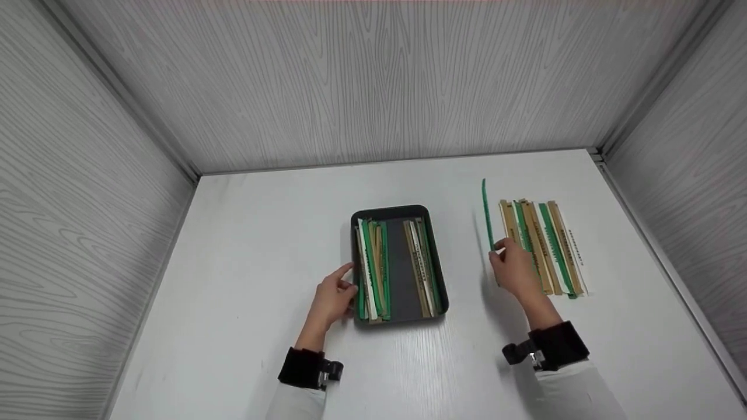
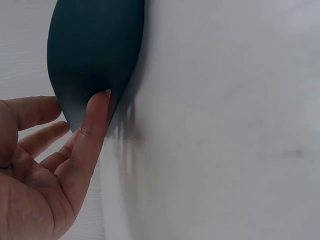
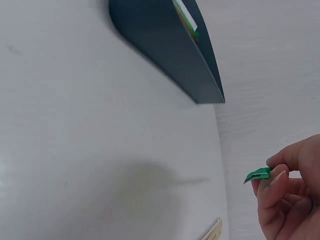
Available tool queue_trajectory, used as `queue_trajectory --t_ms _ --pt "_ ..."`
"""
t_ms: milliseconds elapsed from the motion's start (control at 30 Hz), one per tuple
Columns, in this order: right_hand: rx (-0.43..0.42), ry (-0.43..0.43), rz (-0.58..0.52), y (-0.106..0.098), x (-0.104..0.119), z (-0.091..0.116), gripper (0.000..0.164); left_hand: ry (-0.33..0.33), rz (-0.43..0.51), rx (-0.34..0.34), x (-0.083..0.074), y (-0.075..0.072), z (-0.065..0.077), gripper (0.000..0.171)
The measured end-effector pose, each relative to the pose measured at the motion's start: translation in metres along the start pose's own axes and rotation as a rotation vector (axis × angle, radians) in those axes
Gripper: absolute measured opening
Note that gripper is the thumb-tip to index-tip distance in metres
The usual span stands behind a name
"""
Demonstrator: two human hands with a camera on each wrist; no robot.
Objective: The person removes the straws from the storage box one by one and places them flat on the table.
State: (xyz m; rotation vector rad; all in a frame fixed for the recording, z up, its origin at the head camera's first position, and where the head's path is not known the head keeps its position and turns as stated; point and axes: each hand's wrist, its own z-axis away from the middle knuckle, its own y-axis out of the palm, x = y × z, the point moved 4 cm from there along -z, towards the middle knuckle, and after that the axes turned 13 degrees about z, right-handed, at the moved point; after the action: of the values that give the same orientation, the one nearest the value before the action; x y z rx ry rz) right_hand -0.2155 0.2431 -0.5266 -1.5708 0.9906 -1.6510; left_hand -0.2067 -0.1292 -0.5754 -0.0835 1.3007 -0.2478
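A long thin green paper-wrapped stick (image 1: 487, 213) stands up from my right hand (image 1: 516, 271), pinched near its lower end between thumb and fingers. The right wrist view shows the green end (image 3: 258, 174) poking out past the fingertips. My left hand (image 1: 332, 297) rests against the left side of a dark rectangular tray (image 1: 400, 322), its fingers fairly straight along the outer wall (image 2: 95, 45). Inside the tray, green, white and brown wrapped sticks (image 1: 373, 268) lie along the left side. A second bundle of sticks (image 1: 421, 268) lies along the right, with bare tray floor between them.
To the right on the white table (image 1: 245, 245), several brown, green and white wrapped sticks (image 1: 543, 248) lie side by side in a row, partly behind my right hand. Grey wood-grain panels (image 1: 397, 81) enclose the table at the back and both sides.
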Motion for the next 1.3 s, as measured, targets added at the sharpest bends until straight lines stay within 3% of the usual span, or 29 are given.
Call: queue_trajectory --t_ms 200,400,600,1300 --pt "0.028 0.103 -0.011 -0.015 -0.035 0.002 0.035 -0.001 -0.006 0.008 0.000 0.000 0.002 0.055" --pt "-0.009 0.112 0.079 -0.026 -0.057 0.001 0.036 -0.014 -0.002 0.009 0.000 0.000 0.001 0.055" --pt "0.030 0.141 0.125 -0.023 -0.074 -0.001 0.036 -0.010 -0.019 0.005 0.000 0.000 0.000 0.055" --pt "0.084 0.182 0.193 -0.013 -0.088 -0.009 0.036 0.026 -0.076 -0.008 -0.004 0.001 -0.003 0.055"
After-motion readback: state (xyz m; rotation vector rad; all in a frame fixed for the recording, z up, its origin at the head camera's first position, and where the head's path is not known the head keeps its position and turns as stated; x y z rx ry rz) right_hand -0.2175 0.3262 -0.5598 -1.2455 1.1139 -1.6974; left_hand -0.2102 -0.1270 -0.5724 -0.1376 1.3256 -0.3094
